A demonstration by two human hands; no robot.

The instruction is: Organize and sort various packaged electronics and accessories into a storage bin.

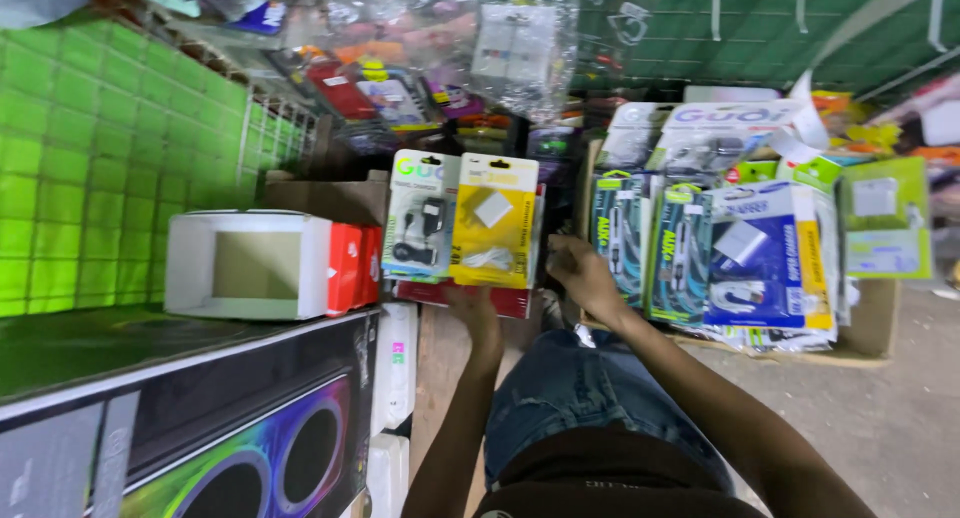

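Note:
My left hand reaches under a stack of flat blister packs and holds it from below. The front of the stack shows a yellow charger pack beside a pale green charger pack, with a red pack edge beneath them. My right hand rests its fingers at the right edge of that same stack, next to a row of blue cable packs. My knee in blue jeans is below both hands.
An open white and red box sits on a large black speaker carton at the left, against a green tiled wall. More charger packs stand in a cardboard box at the right. Bagged goods hang overhead.

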